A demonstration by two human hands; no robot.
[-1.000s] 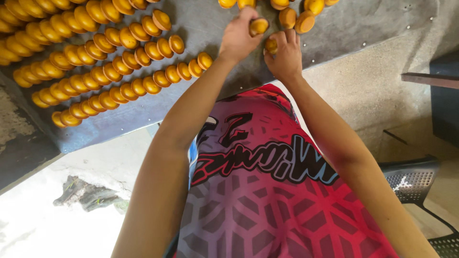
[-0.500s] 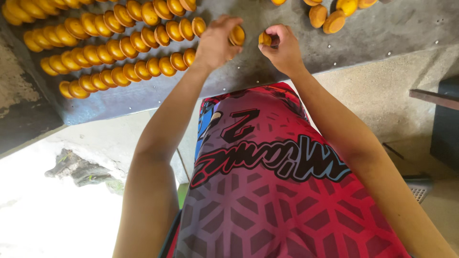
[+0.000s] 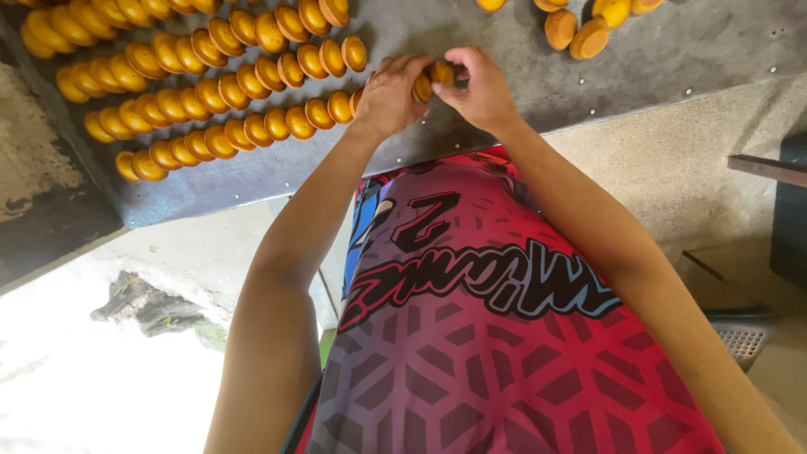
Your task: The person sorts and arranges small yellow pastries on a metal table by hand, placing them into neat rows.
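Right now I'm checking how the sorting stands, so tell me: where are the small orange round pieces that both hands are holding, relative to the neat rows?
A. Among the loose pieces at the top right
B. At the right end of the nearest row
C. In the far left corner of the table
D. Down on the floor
B: the left hand and right hand pinch orange pieces just right of the nearest row on the grey table.

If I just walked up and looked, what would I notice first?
Probably the long slanting rows of round orange discs, packed edge to edge on the grey metal table at the upper left. Right beside the nearest row's end, the left hand and right hand meet, pinching a couple of discs between them. A few loose discs lie scattered at the top right, and a bright red patterned shirt fills the bottom.
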